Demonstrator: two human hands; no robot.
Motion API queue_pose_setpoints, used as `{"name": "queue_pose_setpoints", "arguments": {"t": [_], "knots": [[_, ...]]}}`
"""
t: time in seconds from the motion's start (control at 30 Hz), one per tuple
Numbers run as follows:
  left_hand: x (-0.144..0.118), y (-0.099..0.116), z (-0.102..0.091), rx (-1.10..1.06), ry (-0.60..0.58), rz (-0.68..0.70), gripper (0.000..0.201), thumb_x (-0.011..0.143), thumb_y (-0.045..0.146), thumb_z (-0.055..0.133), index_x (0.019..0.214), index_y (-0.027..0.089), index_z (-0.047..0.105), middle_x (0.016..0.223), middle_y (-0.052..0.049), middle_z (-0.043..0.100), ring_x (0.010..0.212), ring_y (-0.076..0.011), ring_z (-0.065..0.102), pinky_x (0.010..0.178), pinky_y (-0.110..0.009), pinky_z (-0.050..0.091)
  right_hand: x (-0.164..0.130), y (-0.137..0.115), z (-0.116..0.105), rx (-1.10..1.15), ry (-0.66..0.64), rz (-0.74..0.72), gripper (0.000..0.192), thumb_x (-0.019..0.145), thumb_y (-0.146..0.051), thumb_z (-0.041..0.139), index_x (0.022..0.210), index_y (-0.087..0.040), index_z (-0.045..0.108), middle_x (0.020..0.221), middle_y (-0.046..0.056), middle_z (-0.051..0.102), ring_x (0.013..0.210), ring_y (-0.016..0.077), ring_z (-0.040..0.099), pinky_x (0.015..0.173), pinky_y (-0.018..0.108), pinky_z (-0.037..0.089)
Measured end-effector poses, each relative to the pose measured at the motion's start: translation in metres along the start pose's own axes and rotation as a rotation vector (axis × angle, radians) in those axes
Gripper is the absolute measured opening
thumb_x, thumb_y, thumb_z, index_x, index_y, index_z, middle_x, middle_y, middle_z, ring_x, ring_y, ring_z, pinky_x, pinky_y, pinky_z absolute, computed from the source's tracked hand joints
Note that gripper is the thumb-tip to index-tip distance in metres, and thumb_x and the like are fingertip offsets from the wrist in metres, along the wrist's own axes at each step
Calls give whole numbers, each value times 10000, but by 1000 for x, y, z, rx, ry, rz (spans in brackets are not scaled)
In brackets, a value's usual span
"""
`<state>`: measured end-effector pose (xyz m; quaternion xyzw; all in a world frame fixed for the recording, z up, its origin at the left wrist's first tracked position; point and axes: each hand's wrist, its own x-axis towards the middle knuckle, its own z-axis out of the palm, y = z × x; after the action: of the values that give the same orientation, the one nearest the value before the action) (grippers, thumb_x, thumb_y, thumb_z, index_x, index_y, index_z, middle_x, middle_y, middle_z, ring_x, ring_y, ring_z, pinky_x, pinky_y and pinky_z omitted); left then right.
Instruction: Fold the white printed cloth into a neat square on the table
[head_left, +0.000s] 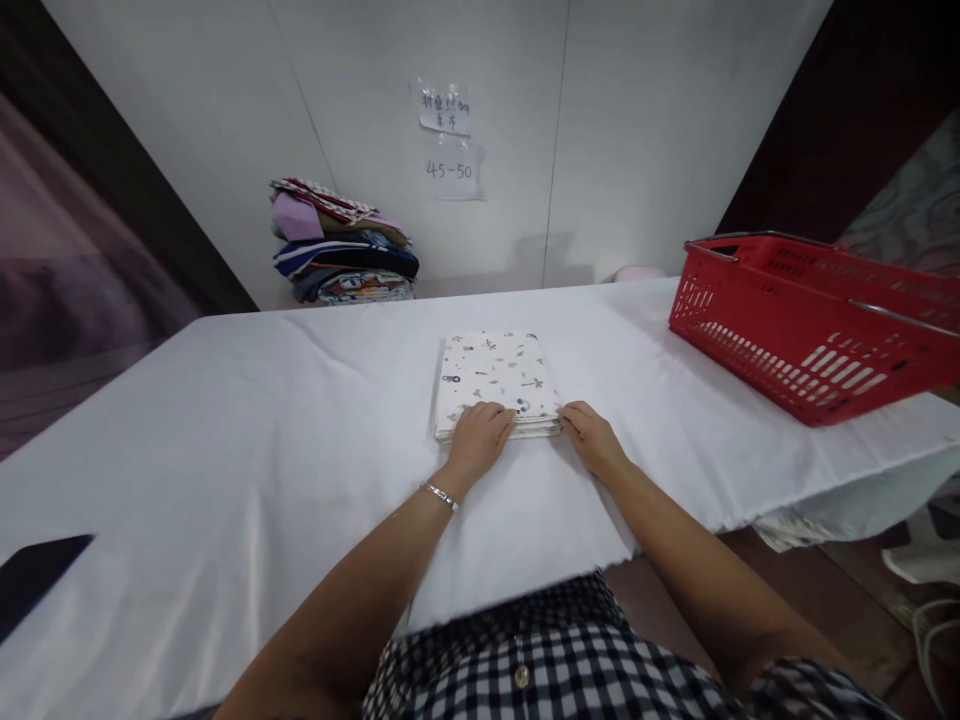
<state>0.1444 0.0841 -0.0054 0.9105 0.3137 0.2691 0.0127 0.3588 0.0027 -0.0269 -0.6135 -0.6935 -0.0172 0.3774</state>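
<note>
A white cloth printed with small leaf and animal-like figures lies on the table, folded into a thick, near-square stack of layers. At its front edge, my left hand, with a silver bracelet at the wrist, has its fingers curled over the top layer and the thumb near the front fold. My right hand pinches the front right corner of the same cloth. Both thumbs are partly hidden, so how many layers they grip does not show.
A red plastic basket with metal handles stands at the table's right. Folded fabrics are piled by the back wall, left of two paper notes. A dark flat object lies at the left edge of the white-covered table.
</note>
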Motion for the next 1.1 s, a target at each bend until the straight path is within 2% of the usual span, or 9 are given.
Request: {"name": "queue_pose_setpoints", "arguments": {"t": [0.1, 0.27, 0.4, 0.6, 0.8, 0.93, 1.1], "knots": [[4, 11, 1, 5, 20, 65, 194, 889, 230, 488, 1059, 236, 582, 1037, -55, 608, 947, -209, 520, 789, -363, 397, 0, 0, 0, 4, 2, -4, 250, 914, -251, 393, 1012, -193, 615, 994, 69, 610, 893, 179, 594, 799, 310, 499], [16, 33, 10, 23, 73, 183, 119, 869, 162, 485, 883, 204, 595, 1069, -47, 592, 1016, -198, 501, 837, -346, 404, 0, 1, 1, 26, 15, -9, 249, 910, -242, 398, 1022, -184, 613, 977, 76, 605, 879, 181, 589, 787, 312, 494], [24, 41, 21, 62, 53, 241, 98, 849, 143, 503, 848, 194, 586, 1116, -47, 581, 1054, -202, 495, 852, -351, 402, 1, 2, 1, 49, 8, -15, 271, 909, -238, 377, 1036, -197, 613, 972, 79, 601, 879, 186, 587, 789, 318, 489], [28, 39, 28, 99, 26, 230, 89, 851, 150, 516, 831, 189, 594, 1107, -46, 588, 1032, -203, 497, 836, -352, 394, 1, 4, 2, 75, -8, -2, 266, 907, -247, 382, 1035, -205, 611, 972, 74, 600, 888, 187, 586, 792, 319, 486], [31, 38, 28, -4, 11, 189, 152, 903, 203, 453, 840, 185, 590, 998, -38, 606, 964, -176, 511, 827, -338, 383, 2, 4, 2, 98, -13, 13, 226, 897, -251, 420, 1018, -206, 606, 957, 64, 604, 899, 188, 584, 796, 333, 490], [34, 40, 27, -37, -7, 137, 169, 920, 219, 420, 845, 177, 565, 907, -36, 602, 901, -171, 520, 811, -334, 380, 0, -2, -2, 126, -42, 23, 251, 872, -214, 432, 1068, -203, 588, 1001, 75, 592, 889, 179, 582, 793, 321, 491], [36, 40, 25, -55, -15, 108, 133, 906, 216, 443, 835, 178, 549, 868, -30, 595, 866, -178, 522, 803, -336, 371, 0, -11, -2, 45, -52, 72, 297, 816, -252, 526, 1102, -191, 573, 1063, 91, 573, 942, 205, 563, 802, 333, 488]]}}
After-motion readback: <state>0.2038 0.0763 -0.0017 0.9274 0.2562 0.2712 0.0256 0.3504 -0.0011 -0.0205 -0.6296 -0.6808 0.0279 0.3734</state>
